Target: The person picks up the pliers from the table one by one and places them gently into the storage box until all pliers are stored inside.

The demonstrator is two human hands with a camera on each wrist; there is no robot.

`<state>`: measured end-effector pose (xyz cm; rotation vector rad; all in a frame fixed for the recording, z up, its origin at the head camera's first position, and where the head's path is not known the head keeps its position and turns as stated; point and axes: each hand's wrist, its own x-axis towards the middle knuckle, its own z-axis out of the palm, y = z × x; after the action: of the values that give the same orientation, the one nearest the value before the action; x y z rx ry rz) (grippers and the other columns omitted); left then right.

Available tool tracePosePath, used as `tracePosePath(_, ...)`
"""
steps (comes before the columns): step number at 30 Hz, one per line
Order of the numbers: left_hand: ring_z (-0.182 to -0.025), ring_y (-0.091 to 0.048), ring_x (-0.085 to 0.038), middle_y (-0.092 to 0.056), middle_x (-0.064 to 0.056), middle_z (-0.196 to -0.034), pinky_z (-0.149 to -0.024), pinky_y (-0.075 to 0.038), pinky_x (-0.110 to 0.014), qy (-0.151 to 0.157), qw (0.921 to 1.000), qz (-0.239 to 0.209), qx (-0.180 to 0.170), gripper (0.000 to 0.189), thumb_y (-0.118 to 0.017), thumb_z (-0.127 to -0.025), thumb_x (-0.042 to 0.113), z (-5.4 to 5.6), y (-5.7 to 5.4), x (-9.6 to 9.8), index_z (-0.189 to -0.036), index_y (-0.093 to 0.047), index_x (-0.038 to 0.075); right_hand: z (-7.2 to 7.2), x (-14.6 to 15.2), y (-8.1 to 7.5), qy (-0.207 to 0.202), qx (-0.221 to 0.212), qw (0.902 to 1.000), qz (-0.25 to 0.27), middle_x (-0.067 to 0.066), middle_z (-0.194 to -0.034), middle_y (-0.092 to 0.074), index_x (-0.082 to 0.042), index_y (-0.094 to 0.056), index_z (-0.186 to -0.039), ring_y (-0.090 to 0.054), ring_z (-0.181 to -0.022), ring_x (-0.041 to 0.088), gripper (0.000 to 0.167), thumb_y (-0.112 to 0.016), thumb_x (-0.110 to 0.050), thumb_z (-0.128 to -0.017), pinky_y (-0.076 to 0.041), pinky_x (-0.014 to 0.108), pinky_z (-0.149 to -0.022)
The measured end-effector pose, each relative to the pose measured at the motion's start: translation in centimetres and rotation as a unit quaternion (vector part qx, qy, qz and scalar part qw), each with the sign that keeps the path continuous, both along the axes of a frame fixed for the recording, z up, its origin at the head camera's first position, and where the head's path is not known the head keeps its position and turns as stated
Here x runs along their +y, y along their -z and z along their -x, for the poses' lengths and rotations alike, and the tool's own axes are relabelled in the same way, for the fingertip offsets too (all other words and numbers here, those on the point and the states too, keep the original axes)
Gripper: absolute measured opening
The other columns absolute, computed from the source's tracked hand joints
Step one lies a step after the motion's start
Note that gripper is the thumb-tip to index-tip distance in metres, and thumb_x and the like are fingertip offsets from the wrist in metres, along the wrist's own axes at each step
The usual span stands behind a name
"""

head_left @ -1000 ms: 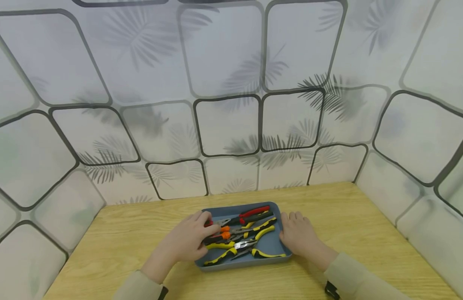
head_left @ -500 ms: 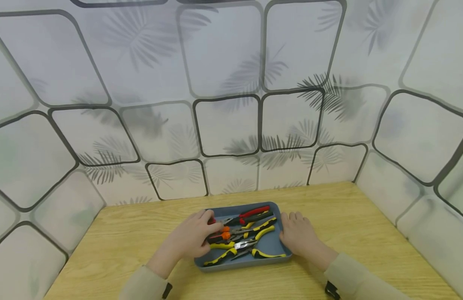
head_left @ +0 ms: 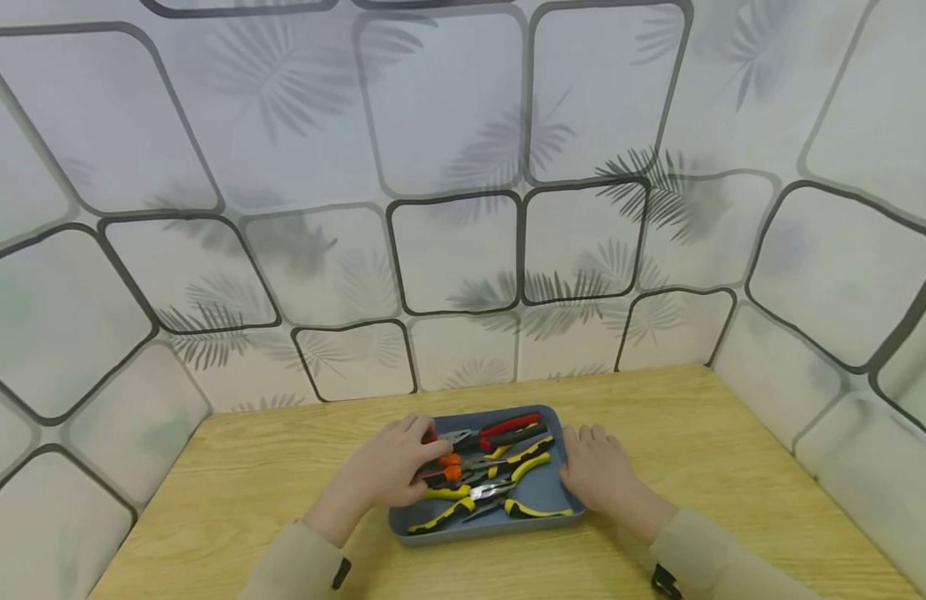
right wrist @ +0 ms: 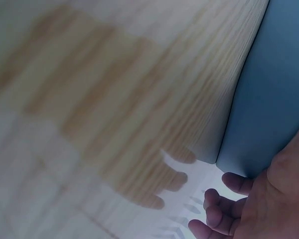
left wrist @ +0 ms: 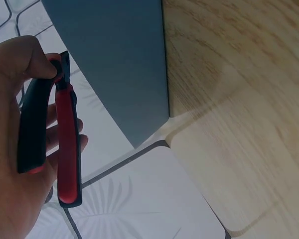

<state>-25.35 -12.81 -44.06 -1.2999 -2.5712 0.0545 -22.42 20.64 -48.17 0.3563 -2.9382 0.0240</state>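
My left hand (head_left: 391,465) is over the left side of the blue-grey tray (head_left: 500,527). In the left wrist view it holds a pair of red-and-black pliers (left wrist: 67,144), the thumb at their pivot and the handles spread apart, beside the tray's outer wall (left wrist: 119,64). My right hand (head_left: 601,468) rests against the tray's right side with fingers loosely bent, and its wrist view shows it next to the outer wall (right wrist: 264,109). Inside the tray lie pliers with yellow-and-black handles (head_left: 533,512), red-and-black pliers (head_left: 511,425) and orange-and-black pliers (head_left: 452,472), partly hidden by my left hand.
The tray stands on a light wooden table (head_left: 282,450). Behind and at both sides rises a pale wall covering (head_left: 463,250) with rounded outlines and leaf prints. Several pliers overlap one another in the tray.
My left hand has shifted slightly to the right, further over the tray, with the pliers in it. My right hand has stayed at the tray's right side.
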Motion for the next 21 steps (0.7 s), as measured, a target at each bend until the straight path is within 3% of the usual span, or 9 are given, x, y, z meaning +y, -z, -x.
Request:
tracePosePath(11,-0.093,-0.048,-0.019,-0.056,-0.003,-0.110,-0.081,-0.049,-0.037,0.001,0.9997,0.026,0.001,0.044,-0.079,-0.081,0.019,0.3,-0.2,0.9,-0.121,-0.064,0.028,-0.2,0.1,-0.1,0.001,-0.007,1.0000,-0.003,0.016,-0.087,-0.054,0.001,-0.055,-0.108,-0.051,-0.080,0.031,0.026,-0.067,-0.019,-0.097,-0.051,0.048,-0.070)
tracePosePath(21,-0.104,-0.058,-0.022,-0.060,-0.005,-0.120,-0.092,-0.056,-0.041,0.000,0.9988,0.048,0.011,0.048,-0.083,-0.084,0.019,0.3,-0.3,1.8,-0.126,-0.063,0.031,0.1,0.1,0.1,0.006,-0.012,0.9999,-0.001,0.018,-0.089,-0.055,0.001,-0.056,-0.112,-0.052,-0.082,0.032,0.028,-0.067,-0.019,-0.097,-0.051,0.049,-0.072)
